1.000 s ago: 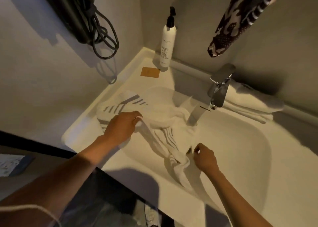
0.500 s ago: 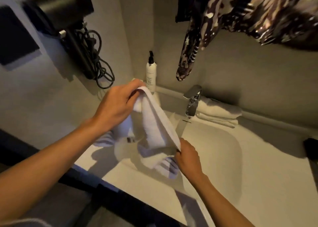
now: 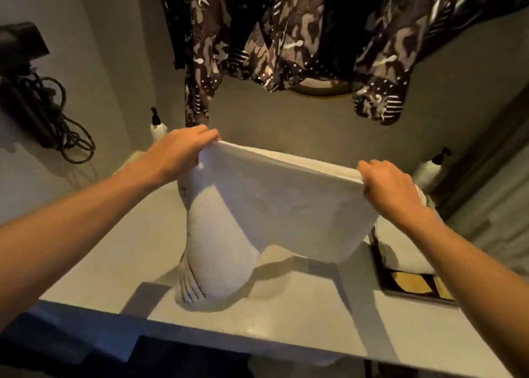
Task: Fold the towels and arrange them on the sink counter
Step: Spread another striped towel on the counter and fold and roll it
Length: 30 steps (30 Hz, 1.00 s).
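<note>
A white towel [image 3: 274,203] with grey stripes near its lower end hangs stretched out above the sink counter [image 3: 114,263]. My left hand [image 3: 180,148] pinches its upper left corner. My right hand [image 3: 392,188] grips the upper right corner. The towel's top edge runs taut between the two hands, and its lower left part sags down to the counter. The sink basin, the tap and the folded towels behind it are hidden by the raised towel.
A patterned dark garment [image 3: 286,34] hangs above the counter. A white pump bottle [image 3: 157,127] stands at the back left, another pump bottle [image 3: 429,168] at the back right. A dark tray [image 3: 412,283] lies on the right. A black hair dryer with cord [image 3: 37,102] hangs on the left wall.
Both hands lifted the towel out of the basin and drew apart, spreading it wide in the air. My view tilted up toward the hanging garment.
</note>
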Each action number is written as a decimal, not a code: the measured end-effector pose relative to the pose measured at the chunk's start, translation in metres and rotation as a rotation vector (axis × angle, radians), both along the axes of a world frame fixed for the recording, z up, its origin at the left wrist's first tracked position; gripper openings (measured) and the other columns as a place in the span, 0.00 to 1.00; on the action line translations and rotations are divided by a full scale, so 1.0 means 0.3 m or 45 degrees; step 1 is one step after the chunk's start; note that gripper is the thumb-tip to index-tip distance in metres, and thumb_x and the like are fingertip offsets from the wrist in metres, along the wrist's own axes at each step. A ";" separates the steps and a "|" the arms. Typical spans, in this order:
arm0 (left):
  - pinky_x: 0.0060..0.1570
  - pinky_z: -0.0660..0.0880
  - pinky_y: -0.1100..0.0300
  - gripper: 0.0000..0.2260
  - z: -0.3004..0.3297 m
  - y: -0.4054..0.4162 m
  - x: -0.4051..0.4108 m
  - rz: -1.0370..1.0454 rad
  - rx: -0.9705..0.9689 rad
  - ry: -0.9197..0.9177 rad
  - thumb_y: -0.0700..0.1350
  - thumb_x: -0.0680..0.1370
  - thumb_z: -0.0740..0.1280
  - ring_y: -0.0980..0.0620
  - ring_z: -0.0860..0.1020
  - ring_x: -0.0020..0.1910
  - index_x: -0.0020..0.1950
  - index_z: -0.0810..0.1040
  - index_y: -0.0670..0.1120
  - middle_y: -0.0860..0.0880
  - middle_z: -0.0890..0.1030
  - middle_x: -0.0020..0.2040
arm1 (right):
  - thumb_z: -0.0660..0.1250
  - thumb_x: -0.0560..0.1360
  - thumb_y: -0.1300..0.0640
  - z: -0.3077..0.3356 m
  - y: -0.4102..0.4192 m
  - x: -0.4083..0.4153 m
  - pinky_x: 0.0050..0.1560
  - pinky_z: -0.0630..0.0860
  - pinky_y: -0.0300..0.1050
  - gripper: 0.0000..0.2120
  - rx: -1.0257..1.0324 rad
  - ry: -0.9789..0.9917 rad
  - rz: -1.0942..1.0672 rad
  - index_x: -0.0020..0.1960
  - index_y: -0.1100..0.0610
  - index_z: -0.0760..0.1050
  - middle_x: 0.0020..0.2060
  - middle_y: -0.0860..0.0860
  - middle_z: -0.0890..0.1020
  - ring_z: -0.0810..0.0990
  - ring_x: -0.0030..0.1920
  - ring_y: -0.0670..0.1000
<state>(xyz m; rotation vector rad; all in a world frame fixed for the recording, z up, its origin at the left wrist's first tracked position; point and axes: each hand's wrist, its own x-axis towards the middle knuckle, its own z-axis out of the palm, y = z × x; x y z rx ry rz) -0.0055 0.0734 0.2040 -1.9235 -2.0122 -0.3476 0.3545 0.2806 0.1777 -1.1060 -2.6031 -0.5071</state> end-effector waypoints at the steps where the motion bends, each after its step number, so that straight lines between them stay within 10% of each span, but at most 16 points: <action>1: 0.37 0.76 0.47 0.20 0.026 0.024 0.046 -0.021 0.058 0.039 0.28 0.67 0.66 0.38 0.80 0.45 0.57 0.77 0.42 0.41 0.79 0.49 | 0.64 0.67 0.67 0.025 0.015 0.056 0.30 0.67 0.51 0.09 0.029 0.033 -0.018 0.44 0.59 0.67 0.40 0.60 0.75 0.74 0.44 0.64; 6: 0.24 0.72 0.54 0.15 -0.003 -0.011 0.152 -0.158 0.075 0.279 0.33 0.72 0.69 0.39 0.80 0.32 0.57 0.77 0.44 0.41 0.79 0.44 | 0.65 0.61 0.70 -0.035 -0.047 0.280 0.30 0.63 0.50 0.10 0.128 0.240 -0.010 0.40 0.60 0.70 0.37 0.60 0.76 0.74 0.39 0.63; 8: 0.33 0.77 0.53 0.12 -0.136 -0.081 0.164 -0.042 -0.114 0.168 0.41 0.77 0.67 0.41 0.82 0.40 0.59 0.76 0.49 0.46 0.80 0.50 | 0.68 0.57 0.70 -0.179 -0.125 0.337 0.28 0.65 0.50 0.13 0.078 0.139 0.040 0.39 0.60 0.74 0.34 0.59 0.77 0.76 0.36 0.62; 11: 0.39 0.78 0.53 0.07 -0.452 -0.239 0.183 -0.071 -0.471 -0.026 0.55 0.79 0.61 0.47 0.81 0.42 0.55 0.73 0.59 0.53 0.80 0.49 | 0.78 0.48 0.64 -0.488 -0.272 0.400 0.24 0.73 0.51 0.21 -0.282 -0.148 0.018 0.39 0.57 0.77 0.31 0.56 0.78 0.77 0.32 0.59; 15: 0.35 0.68 0.56 0.04 -0.830 -0.436 0.233 -0.038 -0.946 -0.050 0.50 0.77 0.60 0.50 0.79 0.42 0.51 0.68 0.56 0.53 0.77 0.47 | 0.79 0.43 0.51 -0.803 -0.471 0.467 0.22 0.66 0.46 0.24 -0.768 -0.506 0.046 0.37 0.52 0.76 0.29 0.51 0.76 0.77 0.28 0.55; 19: 0.44 0.70 0.54 0.08 -0.877 -0.472 0.291 0.056 -1.238 -0.204 0.45 0.75 0.59 0.51 0.75 0.49 0.52 0.70 0.56 0.56 0.70 0.49 | 0.63 0.68 0.37 -0.811 -0.475 0.498 0.44 0.70 0.50 0.21 -0.860 -0.369 0.166 0.53 0.50 0.72 0.47 0.50 0.75 0.75 0.47 0.56; 22: 0.44 0.70 0.56 0.03 -0.852 -0.436 0.316 0.083 -1.239 -0.155 0.52 0.73 0.57 0.51 0.76 0.47 0.45 0.68 0.56 0.57 0.70 0.44 | 0.51 0.75 0.29 -0.758 -0.427 0.535 0.52 0.71 0.49 0.26 -1.016 -0.080 0.187 0.54 0.48 0.74 0.49 0.47 0.76 0.73 0.50 0.50; 26: 0.41 0.74 0.53 0.15 -0.841 -0.329 0.424 0.114 -0.792 -0.210 0.60 0.78 0.51 0.51 0.76 0.39 0.39 0.70 0.54 0.53 0.74 0.38 | 0.57 0.75 0.42 -0.763 -0.272 0.564 0.49 0.76 0.51 0.20 -0.948 0.539 -0.572 0.54 0.56 0.75 0.50 0.55 0.81 0.78 0.50 0.57; 30: 0.36 0.72 0.54 0.17 -0.875 -0.144 0.662 -0.068 -0.651 -0.342 0.59 0.80 0.52 0.47 0.77 0.40 0.48 0.76 0.50 0.50 0.76 0.45 | 0.64 0.75 0.43 -0.814 -0.220 0.507 0.58 0.73 0.55 0.27 -1.343 0.577 -1.025 0.64 0.62 0.67 0.60 0.60 0.77 0.76 0.60 0.62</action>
